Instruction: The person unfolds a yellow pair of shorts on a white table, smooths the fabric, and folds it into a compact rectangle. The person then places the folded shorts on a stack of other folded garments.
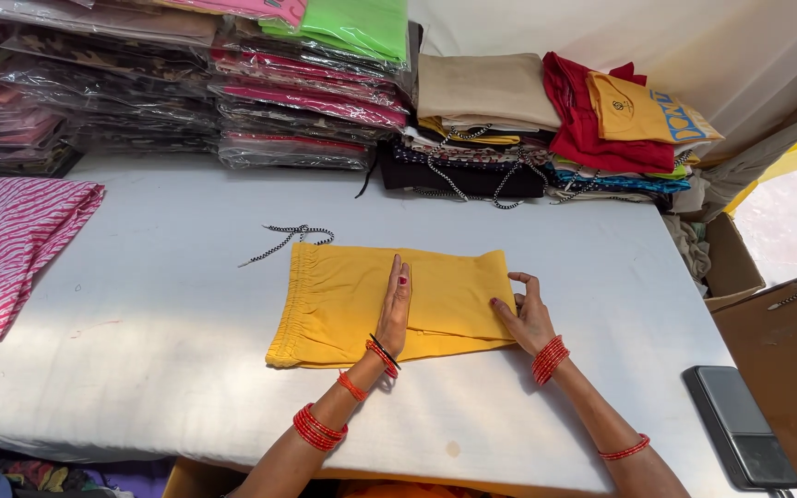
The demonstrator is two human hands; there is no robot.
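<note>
Everything here sits around the folded yellow garment point(362, 300), which lies flat near the middle of the white table point(168, 277). Well to its left, a pink-and-white striped cloth point(11, 249) lies at the table's edge. Behind and left of the garment, along the back of the table, rise stacks of clear-bagged clothes point(186, 83). A black-and-white drawstring point(286, 238) trails from the garment's gathered waistband at its upper left corner.

The left hand point(397, 309) stands on its edge across the middle of the garment — fingers straight and pressed together, bearing down on the cloth. The right hand point(526, 314) rests at the garment's right end, fingers slightly spread, their tips on the folded edge; it grips nothing. Both wrists wear red bangles.

Behind and right of the garment stand piles of folded clothes point(546, 120) — beige, red, yellow. Far right of it, a dark flat device point(740, 424) lies at the table's corner beside a cardboard box point(786, 350).
</note>
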